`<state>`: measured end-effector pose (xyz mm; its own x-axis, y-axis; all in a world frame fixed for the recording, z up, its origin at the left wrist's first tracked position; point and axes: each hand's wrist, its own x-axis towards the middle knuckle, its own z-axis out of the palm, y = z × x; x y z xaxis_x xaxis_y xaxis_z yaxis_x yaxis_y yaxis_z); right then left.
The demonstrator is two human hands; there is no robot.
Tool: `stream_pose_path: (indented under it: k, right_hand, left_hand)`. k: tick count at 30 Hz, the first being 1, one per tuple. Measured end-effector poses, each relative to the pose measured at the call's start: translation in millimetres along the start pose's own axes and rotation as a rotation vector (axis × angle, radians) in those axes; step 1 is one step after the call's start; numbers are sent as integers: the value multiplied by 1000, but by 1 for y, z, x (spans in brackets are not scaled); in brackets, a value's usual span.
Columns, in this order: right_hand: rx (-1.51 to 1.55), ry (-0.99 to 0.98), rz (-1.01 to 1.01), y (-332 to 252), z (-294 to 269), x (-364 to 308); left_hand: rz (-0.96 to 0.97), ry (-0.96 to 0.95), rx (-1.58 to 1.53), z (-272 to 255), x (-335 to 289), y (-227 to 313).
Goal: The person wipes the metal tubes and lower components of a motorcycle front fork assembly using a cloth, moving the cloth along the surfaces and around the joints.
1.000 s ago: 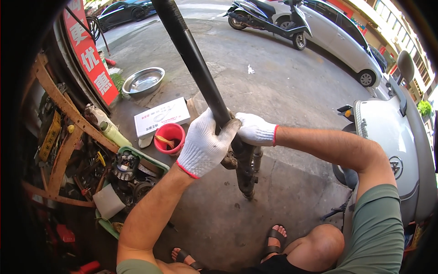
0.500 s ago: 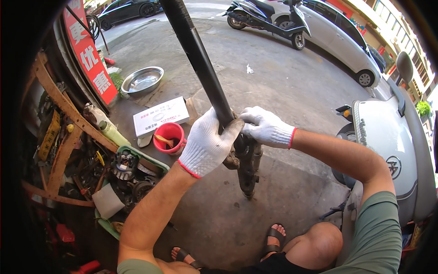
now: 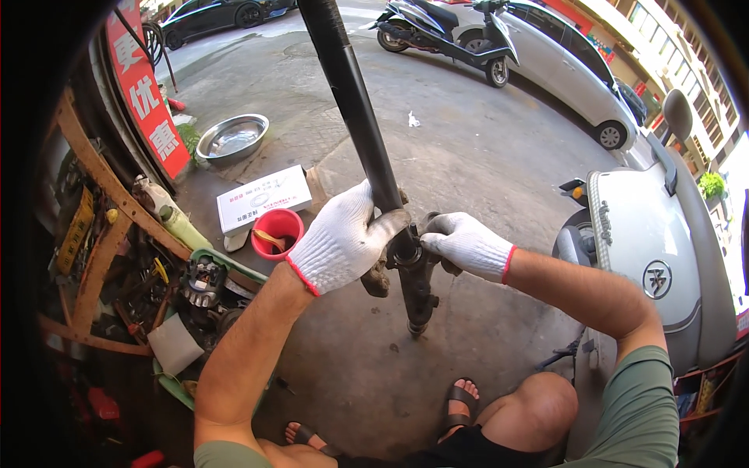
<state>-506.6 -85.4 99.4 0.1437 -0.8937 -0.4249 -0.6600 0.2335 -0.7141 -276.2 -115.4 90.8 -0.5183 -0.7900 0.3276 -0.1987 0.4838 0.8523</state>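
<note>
A long black metal tube runs from the top edge down to a greasy, dark cast metal fitting. The fitting's round mouth shows between my hands. My left hand, in a white knitted glove with a red cuff, is closed round the tube's lower part, its thumb across the front. My right hand, gloved alike, is closed at the fitting's right side, thumb against curled fingers. What those fingers grip is mostly hidden. Both gloves are grimy at the fingertips.
At left stand a red bucket with a brush in it, a white box and a metal basin. A green crate of greasy parts lies beside a rusty frame. A pale scooter stands close at right.
My right hand has drawn slightly right and down from the tube, baring the fitting's round mouth. My left hand still grips the tube. The whole view has shifted a little.
</note>
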Motion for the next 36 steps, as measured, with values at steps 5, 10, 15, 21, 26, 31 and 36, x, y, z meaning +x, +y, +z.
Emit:
stream_pose_path:
  k: [5, 10, 15, 21, 26, 31, 36]
  right_hand:
    - [-72, -7, 52, -6, -4, -5]
    - [-163, 25, -34, -4, 0, -12]
    - [-298, 127, -186, 16, 4, -9]
    - [-15, 49, -15, 4, 8, -16]
    - [191, 6, 81, 5, 11, -25]
    - [113, 49, 49, 3, 8, -25]
    - [52, 94, 52, -1, 13, -34]
  left_hand:
    - [-3, 5, 27, 5, 1, 7]
    - [21, 43, -13, 10, -1, 10]
    - [117, 87, 7, 17, 0, 9]
    - [42, 64, 18, 11, -2, 13]
    - [28, 14, 38, 8, -2, 15]
    - [95, 40, 41, 15, 0, 15]
    - [98, 60, 58, 17, 0, 17]
